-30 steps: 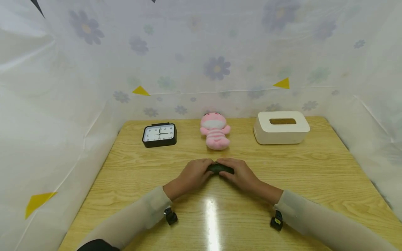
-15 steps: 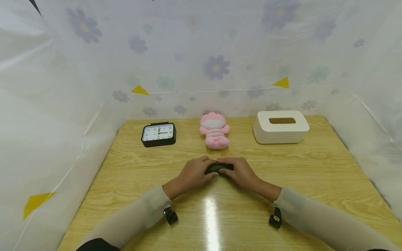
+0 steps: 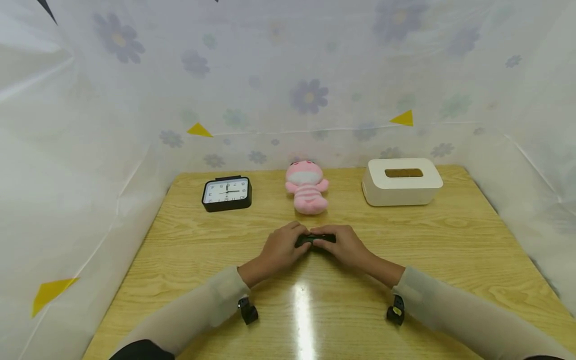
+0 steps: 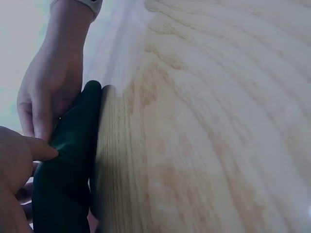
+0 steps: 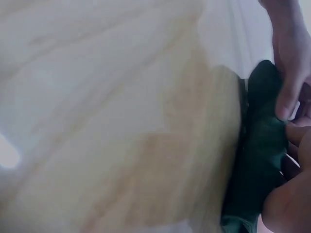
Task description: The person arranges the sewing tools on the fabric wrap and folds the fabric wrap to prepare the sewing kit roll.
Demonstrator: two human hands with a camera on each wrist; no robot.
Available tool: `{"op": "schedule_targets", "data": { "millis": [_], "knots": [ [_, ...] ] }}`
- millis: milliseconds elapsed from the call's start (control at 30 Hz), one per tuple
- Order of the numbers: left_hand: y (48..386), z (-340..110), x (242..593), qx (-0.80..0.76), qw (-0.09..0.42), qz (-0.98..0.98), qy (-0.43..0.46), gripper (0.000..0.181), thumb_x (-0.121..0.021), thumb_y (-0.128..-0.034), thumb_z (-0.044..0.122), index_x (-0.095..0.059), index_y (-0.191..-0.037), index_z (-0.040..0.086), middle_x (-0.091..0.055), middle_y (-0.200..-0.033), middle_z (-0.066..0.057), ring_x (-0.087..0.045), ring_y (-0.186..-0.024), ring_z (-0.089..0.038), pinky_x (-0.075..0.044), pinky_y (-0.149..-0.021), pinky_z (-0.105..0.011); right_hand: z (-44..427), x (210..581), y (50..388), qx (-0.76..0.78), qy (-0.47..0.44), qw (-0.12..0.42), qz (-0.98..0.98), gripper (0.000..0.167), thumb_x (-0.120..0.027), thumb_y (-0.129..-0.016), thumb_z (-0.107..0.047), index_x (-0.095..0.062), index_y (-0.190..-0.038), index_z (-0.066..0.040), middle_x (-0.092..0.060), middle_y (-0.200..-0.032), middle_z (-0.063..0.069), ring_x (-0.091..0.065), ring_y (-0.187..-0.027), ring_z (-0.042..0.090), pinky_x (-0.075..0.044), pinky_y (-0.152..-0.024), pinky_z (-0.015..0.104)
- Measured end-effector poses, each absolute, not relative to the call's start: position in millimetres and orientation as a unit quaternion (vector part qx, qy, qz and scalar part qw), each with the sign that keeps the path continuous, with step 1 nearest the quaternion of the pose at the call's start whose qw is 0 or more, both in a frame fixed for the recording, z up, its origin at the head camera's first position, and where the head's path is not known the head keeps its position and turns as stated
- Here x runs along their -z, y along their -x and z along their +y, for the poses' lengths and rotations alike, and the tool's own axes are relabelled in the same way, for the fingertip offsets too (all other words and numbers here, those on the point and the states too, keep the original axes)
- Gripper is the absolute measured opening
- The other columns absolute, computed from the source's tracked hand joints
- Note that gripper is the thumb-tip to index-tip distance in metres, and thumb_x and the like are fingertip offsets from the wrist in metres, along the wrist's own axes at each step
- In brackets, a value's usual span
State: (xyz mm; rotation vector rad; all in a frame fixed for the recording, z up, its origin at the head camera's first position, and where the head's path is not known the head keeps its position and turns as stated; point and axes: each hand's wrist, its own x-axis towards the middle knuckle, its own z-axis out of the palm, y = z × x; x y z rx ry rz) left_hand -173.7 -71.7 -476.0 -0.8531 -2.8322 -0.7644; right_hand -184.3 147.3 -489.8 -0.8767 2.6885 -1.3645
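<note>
Both hands hold a dark green, soft-looking pouch [image 3: 305, 239] low over the middle of the table. My left hand [image 3: 281, 246] grips its left end, and my right hand [image 3: 345, 245] pinches its right end with the thumb on the near side. In the left wrist view the pouch [image 4: 68, 165] looks long and creased, with a thumb pressed against it. The right wrist view shows the same green pouch [image 5: 260, 150] close to the wood, both thumbs meeting near its middle. Fingers cover much of its far side, so its exact kind is unclear.
Along the back of the wooden table [image 3: 189, 310] stand a black-framed clock [image 3: 227, 193], a pink striped plush toy [image 3: 307, 188] and a white tissue box [image 3: 402, 182]. Flower-patterned sheeting [image 3: 252, 90] encloses the back and sides.
The pouch has turned in the hands and now looks thinner from the head, with a dark line along it. My left hand has shifted slightly; the right hand has barely moved.
</note>
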Motion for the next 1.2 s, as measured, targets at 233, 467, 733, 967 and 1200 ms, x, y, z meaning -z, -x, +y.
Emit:
{"op": "schedule_targets", "data": {
  "millis": [233,467,733,967,1200],
  "knots": [
    [178,-74,476,0.308,0.0,-0.916,0.259,0.02,-0.073,-0.0988,0.027,-0.071,-0.114,0.014,-0.069,-0.111,0.001,-0.067,-0.101,-0.014,-0.055,-0.087,-0.034,145,491,187,0.456,0.246,0.025,0.855,0.023,-0.071,-0.098,-0.011,-0.077,-0.121,-0.012,-0.075,-0.119,0.002,-0.07,-0.114,0.021,-0.056,-0.095,0.04],
    [187,-73,474,0.356,-0.03,-0.905,0.231,0.008,-0.076,-0.0963,0.022,-0.073,-0.101,0.016,-0.07,-0.094,0.005,-0.065,-0.084,-0.008,-0.053,-0.076,-0.027,137,494,184,0.47,0.241,-0.009,0.849,0.019,-0.072,-0.096,-0.008,-0.079,-0.114,-0.009,-0.077,-0.111,0.003,-0.072,-0.107,0.022,-0.058,-0.09,0.037],
    [189,-68,471,0.292,-0.002,-0.925,0.242,0.007,-0.075,-0.0969,0.026,-0.071,-0.094,0.021,-0.062,-0.082,0.009,-0.056,-0.071,-0.006,-0.046,-0.062,-0.026,134,495,182,0.461,0.242,-0.041,0.853,0.016,-0.072,-0.097,-0.008,-0.079,-0.111,-0.01,-0.078,-0.108,0.001,-0.073,-0.104,0.02,-0.058,-0.089,0.036],
    [187,-67,473,0.246,0.026,-0.934,0.258,0.005,-0.075,-0.0966,0.026,-0.072,-0.098,0.022,-0.063,-0.082,0.009,-0.056,-0.071,-0.006,-0.046,-0.061,-0.027,139,498,182,0.456,0.275,-0.044,0.845,0.019,-0.073,-0.096,-0.007,-0.079,-0.114,-0.009,-0.078,-0.11,0.002,-0.073,-0.105,0.019,-0.059,-0.088,0.033],
    [185,-71,472,0.246,0.035,-0.929,0.274,0.006,-0.077,-0.095,0.023,-0.075,-0.099,0.019,-0.071,-0.089,0.006,-0.065,-0.08,-0.008,-0.052,-0.07,-0.029,150,499,176,0.33,0.387,-0.069,0.858,0.049,-0.078,-0.094,-0.021,-0.065,-0.138,-0.004,-0.068,-0.135,0.01,-0.066,-0.123,0.026,-0.055,-0.098,0.041]
  ]
}}
